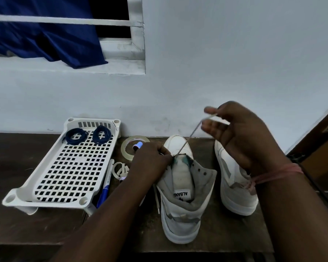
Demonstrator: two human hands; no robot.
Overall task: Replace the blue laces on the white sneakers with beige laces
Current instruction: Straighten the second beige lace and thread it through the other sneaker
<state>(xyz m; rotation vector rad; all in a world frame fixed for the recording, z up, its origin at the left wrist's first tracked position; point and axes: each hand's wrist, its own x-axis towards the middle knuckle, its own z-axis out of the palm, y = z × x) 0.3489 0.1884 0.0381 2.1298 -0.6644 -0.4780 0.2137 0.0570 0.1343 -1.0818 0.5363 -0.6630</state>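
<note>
pale blue-white wall [216, 63] is filling the background, with a window and a dark blue curtain [45, 38] hanging at upper left, and a dark wooden table [17, 176] is running along the bottom.

going left to right: a white perforated tray [68, 167] is sitting on the table, and two coiled blue laces [76, 138] are lying at its far end, so both sneakers are judged to be already stripped of blue. just right of the tray a blue and white pen [105, 188] is lying, with a roll of clear tape [128, 148] beyond it carrying faint red print too small to read, and a looped pale lace [119, 170], probably the second beige one, is waiting near the pen.

the left hand [150, 161] is curling its fingers at the lowest eyelets of the near sneaker [180, 201], seemingly pinching the lace there, though the fingertips are hidden. the tongue label is reading "albani", upside down and partly cut off. most eyelets are standing empty, so lacing is looking barely begun.

the beige lace [190, 138] is rising taut from the toe end to the right hand [242, 133], which is pinching it between thumb and fingers above the shoes. the second sneaker [233, 182] is lying on its side to the right, apparently unlaced; small marks on it are unreadable. a pink thread [276, 173] is circling the right wrist.
</note>
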